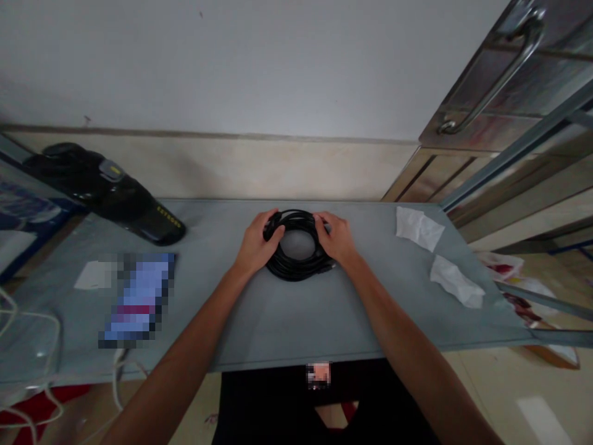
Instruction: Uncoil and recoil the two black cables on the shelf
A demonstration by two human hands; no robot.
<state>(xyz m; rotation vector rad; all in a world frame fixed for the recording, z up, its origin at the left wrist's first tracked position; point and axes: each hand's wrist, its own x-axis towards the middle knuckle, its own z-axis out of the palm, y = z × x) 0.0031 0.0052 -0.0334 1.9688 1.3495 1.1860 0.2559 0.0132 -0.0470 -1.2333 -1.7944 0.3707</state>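
In the head view, a coil of black cable (294, 270) sits at the middle of the grey desk (296, 321), its round opening facing up. The ring is near circular, so no long axis stands out; one cable end (332, 266) pokes out at the lower right, pointing right. The left hand (260, 243) is closed around the coil's left side, thumb on top; the right hand (338, 238) grips the upper right side with bent fingers.
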